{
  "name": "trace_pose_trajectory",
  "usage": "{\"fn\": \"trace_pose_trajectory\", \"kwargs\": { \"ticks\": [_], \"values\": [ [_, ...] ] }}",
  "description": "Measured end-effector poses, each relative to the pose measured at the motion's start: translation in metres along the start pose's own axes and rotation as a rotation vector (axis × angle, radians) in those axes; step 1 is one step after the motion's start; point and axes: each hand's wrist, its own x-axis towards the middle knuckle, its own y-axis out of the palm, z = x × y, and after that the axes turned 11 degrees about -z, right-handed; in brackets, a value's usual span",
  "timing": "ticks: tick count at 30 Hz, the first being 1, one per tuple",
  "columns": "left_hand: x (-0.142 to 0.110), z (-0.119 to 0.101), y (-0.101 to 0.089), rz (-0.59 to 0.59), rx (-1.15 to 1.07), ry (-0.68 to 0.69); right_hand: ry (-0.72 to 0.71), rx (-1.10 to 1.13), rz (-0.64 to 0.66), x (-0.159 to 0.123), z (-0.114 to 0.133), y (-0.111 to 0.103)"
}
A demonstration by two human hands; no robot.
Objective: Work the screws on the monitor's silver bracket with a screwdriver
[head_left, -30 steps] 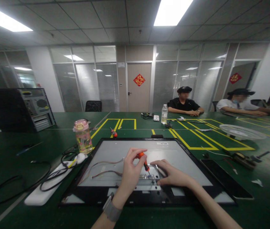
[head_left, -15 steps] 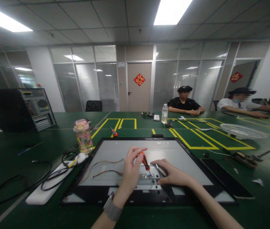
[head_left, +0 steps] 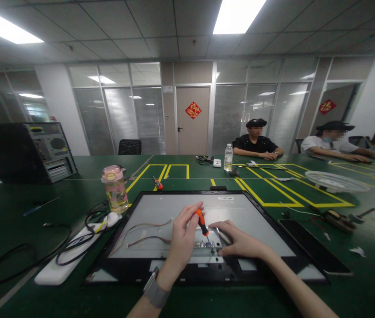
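Observation:
A flat monitor panel (head_left: 161, 207) in a black frame lies back-up on the green table in front of me. My left hand (head_left: 182, 240) pinches an orange-handled screwdriver (head_left: 202, 223), its tip down on a small circuit board (head_left: 207, 244) near the panel's lower middle. My right hand (head_left: 239, 242) rests on the panel just right of that board, fingers curled and pressing down beside it. Thin brown wires (head_left: 143, 234) run left from the board across the panel.
A pink-capped bottle (head_left: 115, 189), black cables (head_left: 74, 240) on a white strip, a second red screwdriver (head_left: 157, 183) and a computer case (head_left: 41, 152) lie left. A fan grille (head_left: 336, 182) and black bar (head_left: 313, 247) lie right. Two people sit across the table.
The screwdriver handle has tilted slightly more upright and shifted a little right between my fingers. My right hand stays in place on the panel.

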Motion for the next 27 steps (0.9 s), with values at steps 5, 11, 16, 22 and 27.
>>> {"fn": "trace_pose_trajectory", "kwargs": {
  "ticks": [5,11,16,22,27],
  "values": [
    [-0.0005,0.0042,0.0024,-0.093,0.084,0.059,0.004,-0.008,0.0,-0.001,0.0016,-0.0005],
    [-0.0008,0.0027,0.002,-0.095,0.062,0.066,0.004,0.003,0.003,-0.0004,0.0029,-0.0007],
    [-0.0031,0.0036,0.0025,-0.045,0.054,0.056,0.003,0.003,-0.001,-0.0001,0.002,0.0001],
    [-0.0016,0.0069,0.0028,-0.086,0.022,0.001,-0.003,0.01,0.0,-0.0003,0.0011,0.0001],
    [-0.0019,0.0071,0.0038,-0.091,0.033,-0.017,0.008,0.021,0.005,-0.0012,0.0048,-0.0012]
  ]
}}
